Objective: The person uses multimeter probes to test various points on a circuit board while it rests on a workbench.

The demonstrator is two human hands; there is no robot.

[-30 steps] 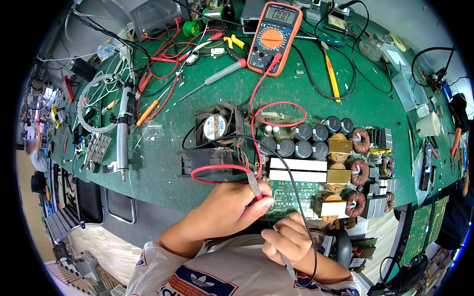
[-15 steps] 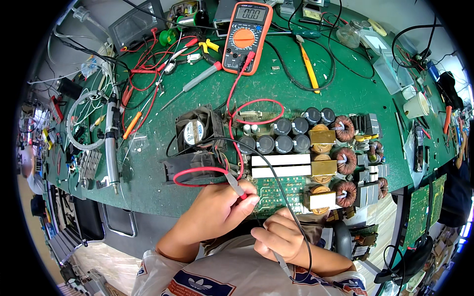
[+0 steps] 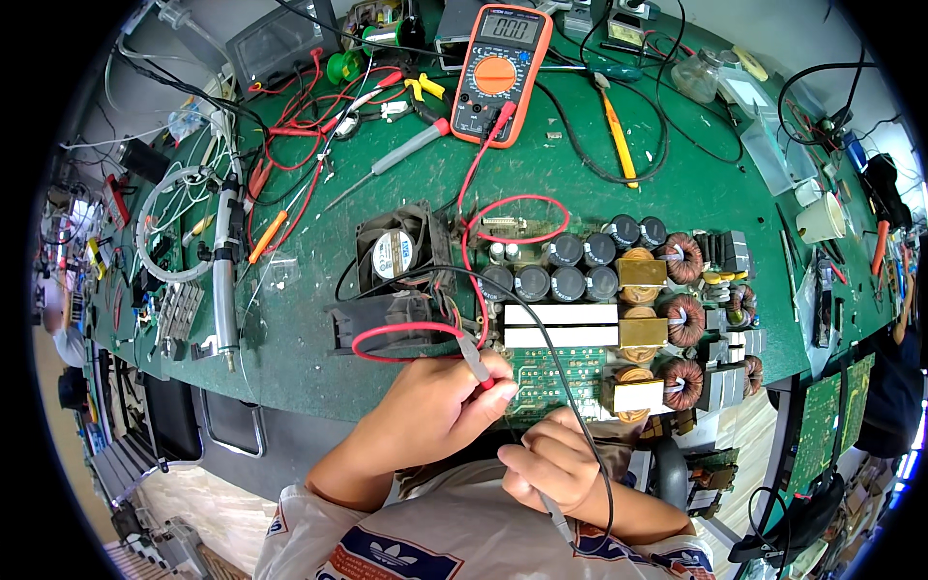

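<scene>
Two hands are in use, each closed around one test probe: the left hand pinches the red probe, the right hand curls round the black probe. The one circuit board lies near the desk's front edge, just beyond the fingers, bearing eight large black capacitors, three gold transformers, two long white bars and five copper coils, three large and two smaller. Two black fans sit left of it. A white cup leans at the right and a glass jar stands farther back; their contents cannot be made out. One orange multimeter lies behind the board, a grey-handled screwdriver to its left. The black lead crosses over fan, capacitors and bars, partly covering them.
</scene>
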